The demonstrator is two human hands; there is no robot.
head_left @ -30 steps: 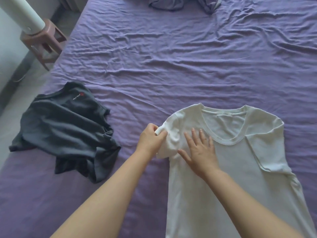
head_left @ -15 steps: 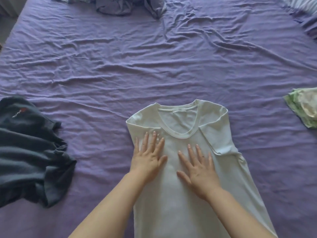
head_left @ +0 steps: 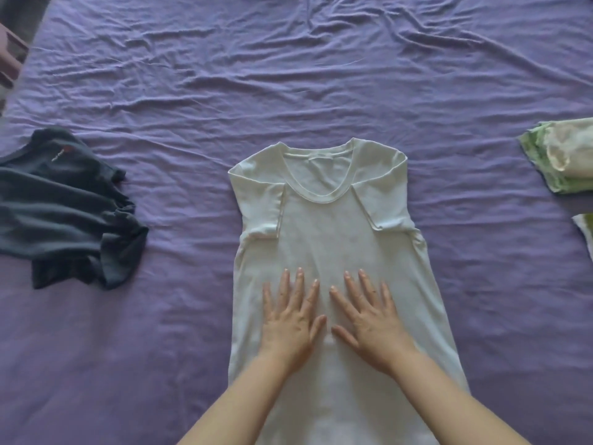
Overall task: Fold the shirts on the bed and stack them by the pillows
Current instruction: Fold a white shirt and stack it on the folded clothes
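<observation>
A white t-shirt lies flat on the purple bed sheet, collar away from me, with both sleeves folded inward over its front. My left hand and my right hand press side by side on the shirt's middle, palms down, fingers straight and spread. A dark grey shirt lies crumpled at the left. Green-and-white folded clothing sits at the right edge, with another green-white piece just below it, cut off by the frame.
The wrinkled sheet stretches wide beyond the white shirt. A brown stool and floor show at the far left corner, past the bed's edge.
My left hand let go of the left sleeve, which now lies folded in. Both hands slid flat down the shirt from the chest to the middle. The view shifted right.
</observation>
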